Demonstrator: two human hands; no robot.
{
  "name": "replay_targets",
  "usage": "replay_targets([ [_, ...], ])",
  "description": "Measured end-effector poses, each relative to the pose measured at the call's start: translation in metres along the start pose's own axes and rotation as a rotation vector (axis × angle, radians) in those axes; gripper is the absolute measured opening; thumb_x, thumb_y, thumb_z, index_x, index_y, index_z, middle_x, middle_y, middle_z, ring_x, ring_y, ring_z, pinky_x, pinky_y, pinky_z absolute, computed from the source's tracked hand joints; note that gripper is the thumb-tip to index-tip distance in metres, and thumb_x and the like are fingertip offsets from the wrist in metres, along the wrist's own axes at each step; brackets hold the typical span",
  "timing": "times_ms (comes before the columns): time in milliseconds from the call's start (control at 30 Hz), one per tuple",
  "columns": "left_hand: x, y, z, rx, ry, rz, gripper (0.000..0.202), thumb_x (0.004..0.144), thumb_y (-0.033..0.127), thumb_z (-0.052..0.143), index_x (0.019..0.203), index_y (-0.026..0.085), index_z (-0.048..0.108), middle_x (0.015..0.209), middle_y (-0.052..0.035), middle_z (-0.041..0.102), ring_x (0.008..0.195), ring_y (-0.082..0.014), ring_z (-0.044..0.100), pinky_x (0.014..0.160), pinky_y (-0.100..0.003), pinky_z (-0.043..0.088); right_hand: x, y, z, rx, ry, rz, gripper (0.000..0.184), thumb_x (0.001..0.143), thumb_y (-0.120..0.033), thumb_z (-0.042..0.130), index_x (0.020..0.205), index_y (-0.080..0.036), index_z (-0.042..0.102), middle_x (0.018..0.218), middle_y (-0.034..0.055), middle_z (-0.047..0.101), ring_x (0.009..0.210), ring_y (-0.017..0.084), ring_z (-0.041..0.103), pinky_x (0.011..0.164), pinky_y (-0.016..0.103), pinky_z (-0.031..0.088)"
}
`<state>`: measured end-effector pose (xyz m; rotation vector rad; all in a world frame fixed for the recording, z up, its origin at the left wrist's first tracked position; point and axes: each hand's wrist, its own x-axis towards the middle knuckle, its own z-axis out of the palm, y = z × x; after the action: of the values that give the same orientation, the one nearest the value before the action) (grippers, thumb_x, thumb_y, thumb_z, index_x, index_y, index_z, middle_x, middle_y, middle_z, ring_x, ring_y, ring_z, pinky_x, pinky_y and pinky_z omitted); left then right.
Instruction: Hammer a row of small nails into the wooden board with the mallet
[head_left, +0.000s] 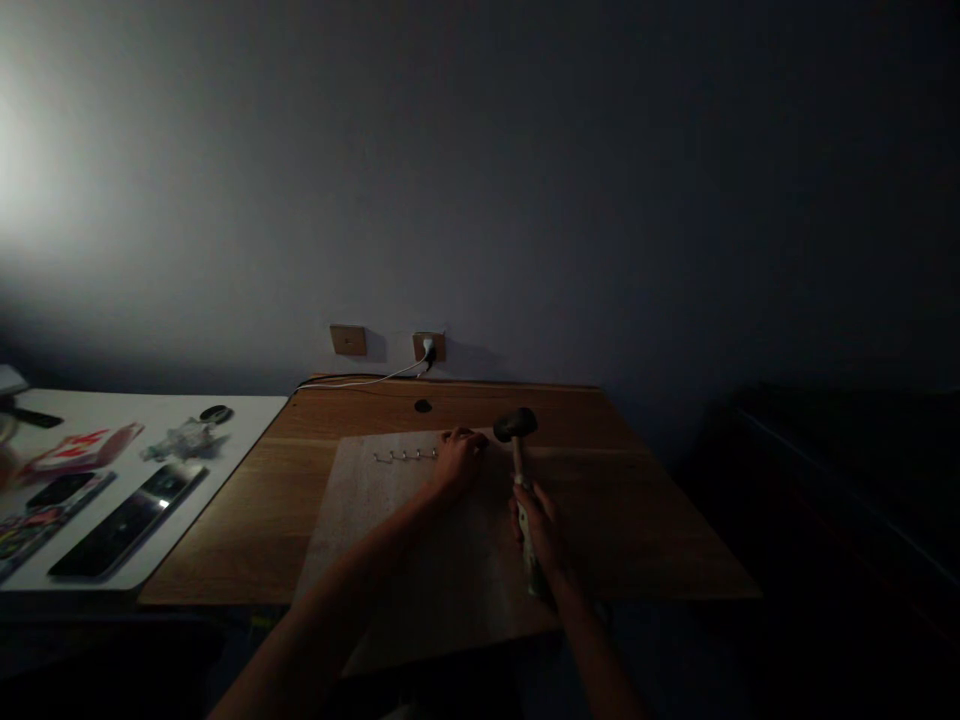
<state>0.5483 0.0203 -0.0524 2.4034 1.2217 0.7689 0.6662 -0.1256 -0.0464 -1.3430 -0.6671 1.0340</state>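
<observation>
My right hand point(541, 530) is wrapped round the wooden handle of a hammer point(516, 428), whose dark head hangs just above the far edge of a pale board point(390, 530). My left hand point(459, 458) rests on that board near its far edge, fingers curled and pinched beside the hammer head; what they pinch is too small to make out. A short row of several nails point(405, 456) stands in the board just left of my left hand.
The board lies on a wooden desk point(247, 510) against a dim wall with two sockets and a plugged-in white cable point(428, 349). A white table point(247, 410) on the left carries phones point(127, 520), packets and small items. The right side is dark.
</observation>
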Motion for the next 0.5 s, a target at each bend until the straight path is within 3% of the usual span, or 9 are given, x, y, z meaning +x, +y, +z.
replay_targets([
  [300,0.0023,-0.0041,0.0037,-0.027,-0.01,-0.014,0.028,0.089,0.012,0.06,0.11,0.023,0.073,0.107,-0.0059,0.073,0.113,-0.0239,0.059,0.102,-0.04,0.036,-0.004,-0.0007,-0.0007,-0.066,-0.04,-0.001,0.052,0.068,-0.069,0.073,0.085,-0.023,0.056,0.059,-0.0094,0.05,0.038,0.006,0.041,0.033,0.018,0.032],
  [500,0.0003,-0.0037,0.0025,-0.004,0.023,-0.01,0.02,0.092,0.02,0.058,0.103,0.023,0.075,0.113,-0.0085,0.07,0.115,-0.027,0.057,0.099,-0.042,0.039,-0.0058,-0.0016,0.0005,-0.086,-0.051,-0.007,0.052,0.068,-0.069,0.073,0.083,-0.022,0.055,0.058,-0.0093,0.049,0.038,0.006,0.042,0.033,0.017,0.033],
])
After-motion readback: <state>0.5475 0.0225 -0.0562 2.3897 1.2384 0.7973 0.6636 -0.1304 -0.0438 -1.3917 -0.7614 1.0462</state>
